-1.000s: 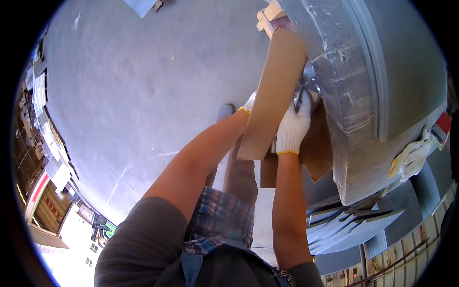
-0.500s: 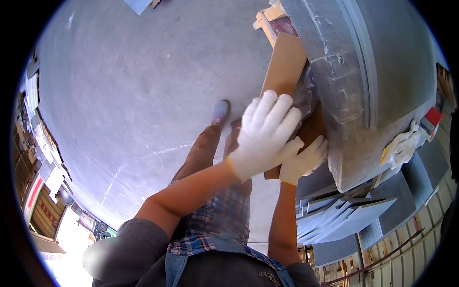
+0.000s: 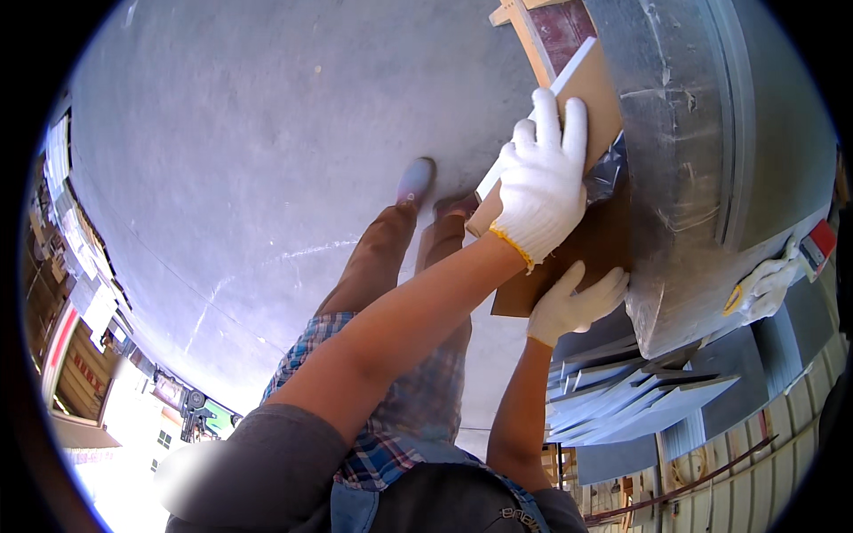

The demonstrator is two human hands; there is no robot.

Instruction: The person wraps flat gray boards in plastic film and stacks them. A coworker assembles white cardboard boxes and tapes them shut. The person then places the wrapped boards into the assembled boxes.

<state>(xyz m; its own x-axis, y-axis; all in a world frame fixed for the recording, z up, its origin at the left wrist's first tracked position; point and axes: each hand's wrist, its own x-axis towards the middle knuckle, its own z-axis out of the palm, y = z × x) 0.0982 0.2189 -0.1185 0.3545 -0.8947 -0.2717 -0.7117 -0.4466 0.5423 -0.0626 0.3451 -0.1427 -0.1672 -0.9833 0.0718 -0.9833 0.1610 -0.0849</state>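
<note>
A carton with a brown cardboard inside [image 3: 586,258] stands at the right by my legs, with crumpled clear plastic [image 3: 609,171] showing in it. One of its long flaps [image 3: 597,89], brown with a white edge, slants away from me. My left hand [image 3: 544,178], in a white knit glove with a yellow cuff, lies over this flap with its fingers stretched out. Closer to me, my right hand [image 3: 582,300], gloved alike, rests against the near brown panel, thumb and fingers apart. Neither hand visibly grips anything.
A tall plastic-wrapped grey stack [image 3: 680,178] borders the carton on the right. Spare white gloves [image 3: 769,289] and a red-and-grey item [image 3: 816,244] lie on its near end. Grey boards [image 3: 640,400] lean below. A wooden frame [image 3: 529,40] stands beyond the carton.
My left hand has moved away from me and to the right, along the flap. The flap has tilted, baring its white edge. My right hand has shifted slightly, its thumb now apart.
</note>
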